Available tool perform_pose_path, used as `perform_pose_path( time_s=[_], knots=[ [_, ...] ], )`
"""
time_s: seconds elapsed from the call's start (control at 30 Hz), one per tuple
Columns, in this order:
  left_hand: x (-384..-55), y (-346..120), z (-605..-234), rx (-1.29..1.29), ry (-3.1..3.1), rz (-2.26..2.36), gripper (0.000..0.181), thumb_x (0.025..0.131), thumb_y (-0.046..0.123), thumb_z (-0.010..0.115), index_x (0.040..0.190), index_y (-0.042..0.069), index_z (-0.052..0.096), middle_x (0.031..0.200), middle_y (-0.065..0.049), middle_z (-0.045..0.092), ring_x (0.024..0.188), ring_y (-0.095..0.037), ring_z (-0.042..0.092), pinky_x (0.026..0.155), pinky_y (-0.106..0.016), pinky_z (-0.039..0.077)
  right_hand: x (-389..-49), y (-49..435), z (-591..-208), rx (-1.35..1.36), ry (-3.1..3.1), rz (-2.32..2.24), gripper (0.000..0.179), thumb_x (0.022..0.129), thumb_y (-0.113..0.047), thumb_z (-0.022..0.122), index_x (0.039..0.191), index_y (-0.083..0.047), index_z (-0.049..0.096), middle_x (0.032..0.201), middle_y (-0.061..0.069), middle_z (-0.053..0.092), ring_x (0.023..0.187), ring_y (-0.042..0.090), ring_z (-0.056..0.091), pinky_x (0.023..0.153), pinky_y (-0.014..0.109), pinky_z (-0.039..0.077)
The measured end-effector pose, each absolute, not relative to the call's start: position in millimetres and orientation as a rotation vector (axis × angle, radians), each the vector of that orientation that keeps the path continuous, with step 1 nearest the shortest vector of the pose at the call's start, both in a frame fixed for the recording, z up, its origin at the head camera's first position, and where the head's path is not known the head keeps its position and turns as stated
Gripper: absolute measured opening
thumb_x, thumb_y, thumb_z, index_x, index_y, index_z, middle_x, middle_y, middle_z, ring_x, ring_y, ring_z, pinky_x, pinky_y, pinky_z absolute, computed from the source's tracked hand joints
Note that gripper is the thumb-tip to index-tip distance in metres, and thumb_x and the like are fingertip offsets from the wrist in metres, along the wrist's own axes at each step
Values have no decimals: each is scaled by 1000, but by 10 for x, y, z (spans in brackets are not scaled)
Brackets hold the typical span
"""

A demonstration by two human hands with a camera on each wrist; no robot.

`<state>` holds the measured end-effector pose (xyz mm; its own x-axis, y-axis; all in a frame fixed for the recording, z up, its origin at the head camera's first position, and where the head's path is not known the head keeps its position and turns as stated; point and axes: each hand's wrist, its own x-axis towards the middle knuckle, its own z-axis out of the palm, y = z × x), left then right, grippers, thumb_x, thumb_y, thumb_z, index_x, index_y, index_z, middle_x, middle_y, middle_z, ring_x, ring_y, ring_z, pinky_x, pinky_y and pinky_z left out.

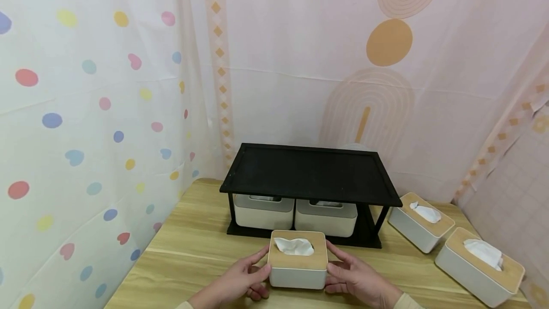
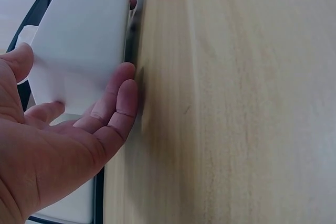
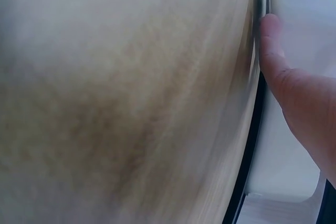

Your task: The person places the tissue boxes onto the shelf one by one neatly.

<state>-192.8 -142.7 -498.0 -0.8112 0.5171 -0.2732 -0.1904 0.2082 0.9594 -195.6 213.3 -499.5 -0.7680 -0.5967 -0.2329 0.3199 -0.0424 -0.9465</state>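
Observation:
A white tissue box (image 1: 298, 278) with a wood-look lid and a tissue sticking out is held between both hands, in front of the black rack. My left hand (image 1: 238, 278) grips its left end, thumb near the front corner; in the left wrist view that hand's fingers (image 2: 121, 98) lie along the box's white wall (image 2: 79, 30). At the opposite end, my right hand (image 1: 360, 278) grips with thumb and fingers. The right wrist view shows only part of this hand (image 3: 307, 98) against the box. Whether the box touches the table is unclear.
Under the top of the black rack (image 1: 309, 170), two similar tissue boxes, one left (image 1: 263, 214) and one further right (image 1: 327, 218), sit side by side. Two more, a rear box (image 1: 411, 228) and a nearer box (image 1: 472, 271), stand on the wooden table (image 1: 184, 242) at the right.

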Motion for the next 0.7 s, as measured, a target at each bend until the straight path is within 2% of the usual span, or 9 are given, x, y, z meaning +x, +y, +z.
perform_pose_path(
  time_s=[0.37,0.7],
  knots=[
    [-1902,-1453,-4860,288,1901,1687,82,110,42,61,172,11,16,118,-18,69,91,-24,74,82,-39,64,-1923,2108,-4875,-327,1595,-1905,85,115,-28,53,172,-11,-8,148,22,56,118,22,72,101,38,60],
    [-1865,-1493,-4698,338,1974,1746,81,108,41,64,172,15,21,116,-20,66,93,-27,76,86,-47,65,-1939,2065,-4711,-384,1670,-1885,81,115,-27,51,173,-12,-4,152,24,54,123,26,71,105,42,59]
  ],
)
